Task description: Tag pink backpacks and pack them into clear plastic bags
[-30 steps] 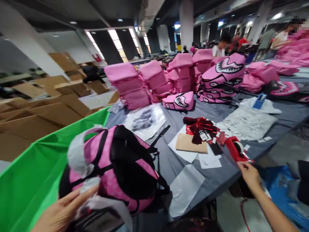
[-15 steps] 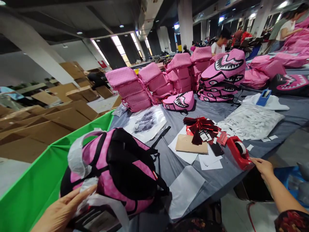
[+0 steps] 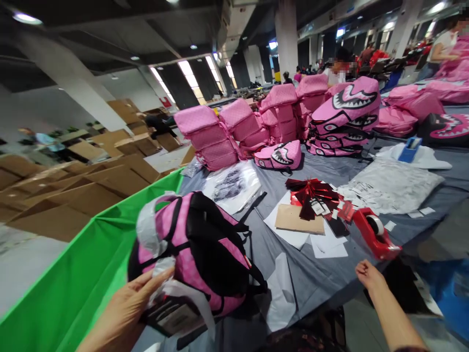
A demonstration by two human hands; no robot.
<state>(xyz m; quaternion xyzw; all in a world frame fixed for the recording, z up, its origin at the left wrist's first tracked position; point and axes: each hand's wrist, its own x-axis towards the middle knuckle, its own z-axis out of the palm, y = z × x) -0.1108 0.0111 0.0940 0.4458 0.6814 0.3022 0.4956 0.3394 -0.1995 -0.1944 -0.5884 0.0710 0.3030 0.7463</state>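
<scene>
A pink and black backpack (image 3: 198, 254) lies on the grey table (image 3: 315, 278), partly wrapped in clear plastic. My left hand (image 3: 128, 305) rests flat against the plastic at the bag's near end, fingers stretched out. My right hand (image 3: 368, 275) hovers over the table's front edge with its fingers curled in; I cannot see anything in it. It is a short way in front of a red tape dispenser (image 3: 377, 233), not touching it.
A green bin (image 3: 69, 288) stands at the left. White paper sheets (image 3: 322, 244), a brown envelope (image 3: 298, 219) and red tags (image 3: 315, 193) lie mid-table. Stacks of pink backpacks (image 3: 278, 117) fill the far side. Flattened cardboard boxes (image 3: 73, 186) lie at left. People work in the background.
My right hand has come away from the red tape dispenser and moved left, toward me. The view has shifted left, so the backpack sits further right in view. My left hand stays on the plastic.
</scene>
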